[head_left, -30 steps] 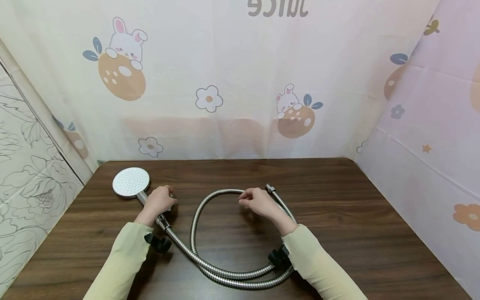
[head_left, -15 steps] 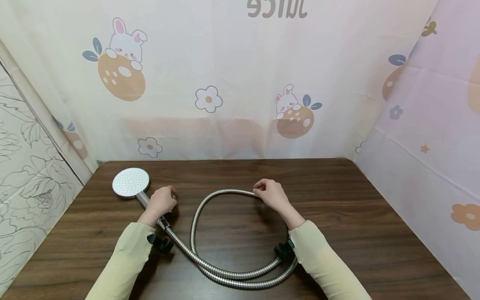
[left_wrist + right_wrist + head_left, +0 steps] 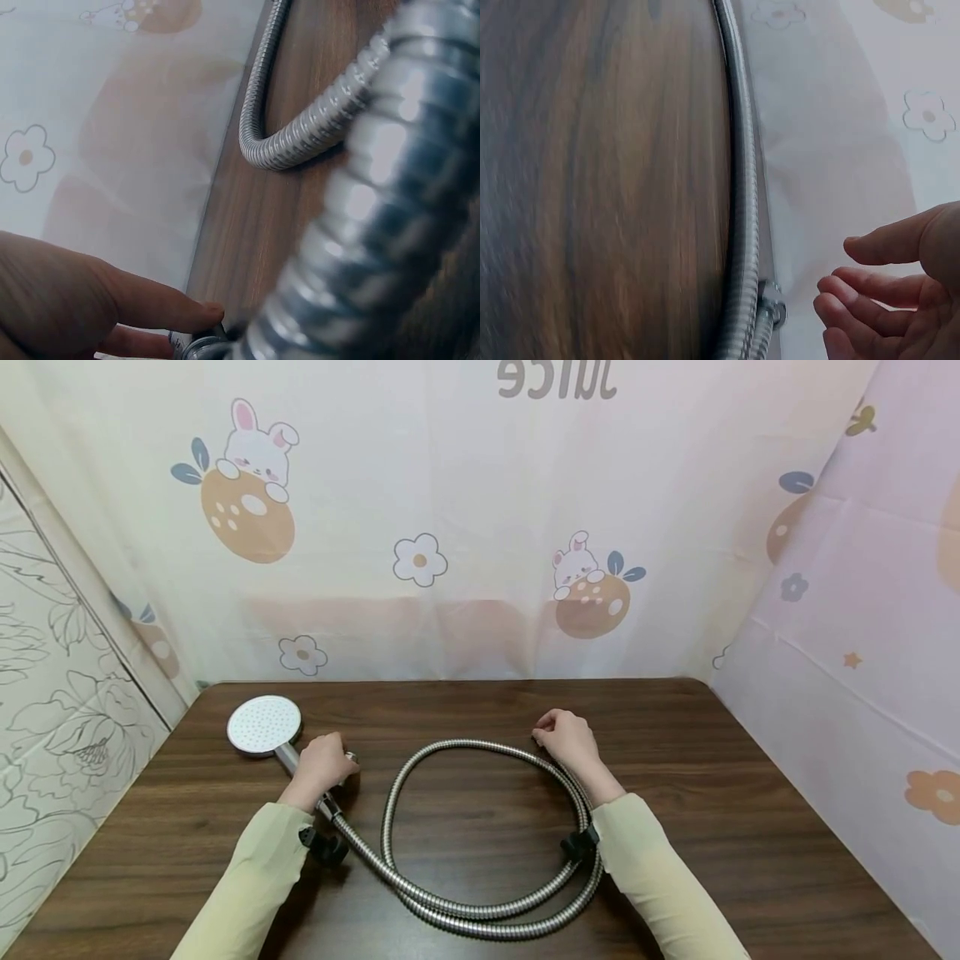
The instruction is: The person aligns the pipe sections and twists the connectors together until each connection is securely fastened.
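In the head view a shower head [image 3: 264, 724] with a white round face lies at the left, its chrome handle [image 3: 287, 757] running under my left hand [image 3: 322, 768]. My left hand pinches a small shiny metal fitting [image 3: 350, 757], mostly hidden; its exact kind cannot be told. From the handle runs a ribbed metal shower hose [image 3: 480, 910], looped on the table. My right hand [image 3: 572, 745] is over the far right of the loop. In the right wrist view its fingers are loosely bent, thumb apart, holding nothing, beside the hose's end nut [image 3: 772, 303].
The dark wooden table [image 3: 750, 860] carries the coiled hose. A printed curtain [image 3: 480, 527] hangs behind its far edge, and another printed sheet stands on the right. A black wrist camera [image 3: 581, 843] hangs over the hose at the right wrist.
My right hand has moved right and slightly away along the hose, uncovering the far part of the loop and now covering the hose's free end. The left hand stays nearly still.
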The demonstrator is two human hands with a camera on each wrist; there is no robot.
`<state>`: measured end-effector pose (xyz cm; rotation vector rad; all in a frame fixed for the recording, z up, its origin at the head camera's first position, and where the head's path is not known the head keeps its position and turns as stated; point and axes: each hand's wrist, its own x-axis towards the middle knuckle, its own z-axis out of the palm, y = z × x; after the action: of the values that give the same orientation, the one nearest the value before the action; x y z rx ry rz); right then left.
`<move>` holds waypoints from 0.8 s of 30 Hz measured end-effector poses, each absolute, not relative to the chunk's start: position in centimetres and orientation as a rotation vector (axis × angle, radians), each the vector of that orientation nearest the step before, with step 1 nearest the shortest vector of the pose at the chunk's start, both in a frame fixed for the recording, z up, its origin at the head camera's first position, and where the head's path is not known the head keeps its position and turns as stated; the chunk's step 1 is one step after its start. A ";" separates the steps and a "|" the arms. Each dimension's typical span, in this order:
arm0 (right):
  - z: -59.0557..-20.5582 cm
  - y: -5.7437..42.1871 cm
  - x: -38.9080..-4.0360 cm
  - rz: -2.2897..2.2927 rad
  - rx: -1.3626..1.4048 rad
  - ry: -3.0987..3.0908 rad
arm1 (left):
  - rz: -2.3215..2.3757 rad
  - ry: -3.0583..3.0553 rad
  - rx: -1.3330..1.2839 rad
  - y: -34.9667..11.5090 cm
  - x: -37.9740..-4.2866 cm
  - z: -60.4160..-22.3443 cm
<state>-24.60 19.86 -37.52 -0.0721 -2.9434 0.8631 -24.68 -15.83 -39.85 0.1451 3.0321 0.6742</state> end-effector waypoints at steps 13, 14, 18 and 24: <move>-38.3 21.7 -25.6 0.706 -0.234 -3.131 | 0.673 3.029 0.166 -15.4 -25.0 -40.1; -38.3 21.7 -25.7 0.701 -0.234 -3.146 | 0.673 3.032 0.167 -15.4 -25.0 -40.1; -38.4 21.6 -26.0 0.701 -0.249 -3.182 | 0.687 3.035 0.171 -15.2 -25.0 -39.9; -38.9 21.6 -26.5 0.714 -0.287 -3.204 | 0.725 3.038 0.164 -14.9 -25.0 -39.9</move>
<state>-26.52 21.59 -38.90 -0.2868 -3.2035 0.7141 -25.00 -14.90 -39.90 0.1636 3.0384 0.7249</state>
